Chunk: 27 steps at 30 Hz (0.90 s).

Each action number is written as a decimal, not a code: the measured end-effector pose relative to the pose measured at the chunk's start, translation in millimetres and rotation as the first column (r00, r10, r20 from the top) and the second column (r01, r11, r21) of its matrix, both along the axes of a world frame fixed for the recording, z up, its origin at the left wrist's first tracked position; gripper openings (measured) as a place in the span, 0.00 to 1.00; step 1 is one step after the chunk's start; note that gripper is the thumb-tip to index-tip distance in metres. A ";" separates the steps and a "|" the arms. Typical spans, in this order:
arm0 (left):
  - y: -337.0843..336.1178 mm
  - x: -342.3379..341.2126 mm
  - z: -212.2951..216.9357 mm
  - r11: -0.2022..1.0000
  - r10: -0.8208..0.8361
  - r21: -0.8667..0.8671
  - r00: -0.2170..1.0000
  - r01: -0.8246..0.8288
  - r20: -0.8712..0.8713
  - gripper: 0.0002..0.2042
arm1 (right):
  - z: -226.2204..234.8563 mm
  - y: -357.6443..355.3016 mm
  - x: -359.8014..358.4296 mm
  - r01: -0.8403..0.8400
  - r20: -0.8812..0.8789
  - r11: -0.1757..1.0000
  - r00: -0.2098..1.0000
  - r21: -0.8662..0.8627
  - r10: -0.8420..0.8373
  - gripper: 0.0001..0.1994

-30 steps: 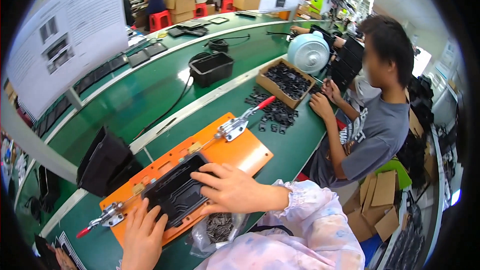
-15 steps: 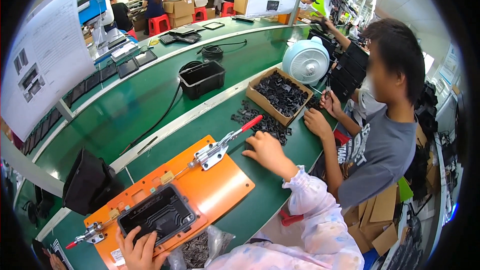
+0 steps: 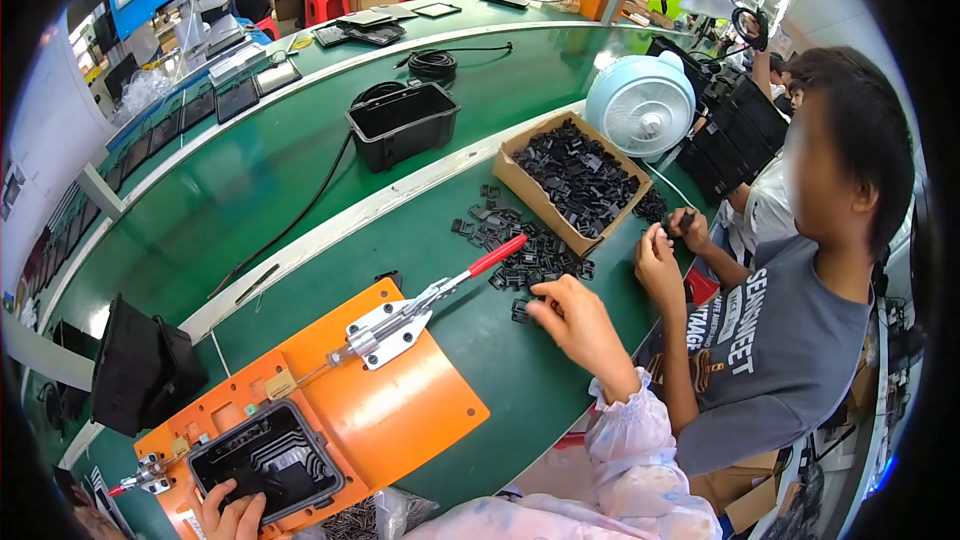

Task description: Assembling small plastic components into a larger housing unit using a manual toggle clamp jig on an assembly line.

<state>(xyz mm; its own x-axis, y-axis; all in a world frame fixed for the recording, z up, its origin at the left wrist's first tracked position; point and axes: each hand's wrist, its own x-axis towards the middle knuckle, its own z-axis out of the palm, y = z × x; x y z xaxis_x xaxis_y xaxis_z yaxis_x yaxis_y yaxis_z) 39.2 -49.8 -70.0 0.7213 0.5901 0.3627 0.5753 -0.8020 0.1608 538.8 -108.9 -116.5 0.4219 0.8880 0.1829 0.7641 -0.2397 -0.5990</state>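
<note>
My right hand [image 3: 577,323] reaches out over the green bench to a loose pile of small black plastic parts [image 3: 512,245], its fingertips pinching at one part at the near edge of the pile. My left hand [image 3: 232,516] rests at the lower left on the black rectangular housing [image 3: 265,460] seated in an orange fixture plate [image 3: 380,410]. A metal toggle clamp with a red handle [image 3: 430,295] lies on the plate between my hands.
A cardboard box of black parts [image 3: 575,180] and a pale blue fan [image 3: 640,105] stand beyond the pile. A co-worker in a grey shirt [image 3: 780,340] sits at the right, hands by the pile. A black bin [image 3: 402,123] sits further back. Black trays [image 3: 140,370] stand left.
My right hand has left the housing and moved right and away to the pile of black parts. The view has swung right; my left hand stays on the housing.
</note>
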 end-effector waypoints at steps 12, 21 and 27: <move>-13.0 -13.4 3.3 0.986 0.147 -0.062 0.981 -0.156 -0.126 0.25 | -6.1 12.7 -33.1 0.023 -0.237 0.997 0.971 -0.074 -0.040 0.13; 8.9 2.4 5.5 0.993 -0.061 -0.098 0.993 0.071 0.098 0.30 | 82.3 21.2 -70.6 -0.126 -0.811 0.951 0.498 0.282 0.307 0.07; 34.3 -16.9 28.9 0.985 0.162 0.016 0.956 -0.172 0.244 0.20 | 113.0 145.4 -191.4 -0.640 -0.592 0.749 0.541 0.172 0.598 0.07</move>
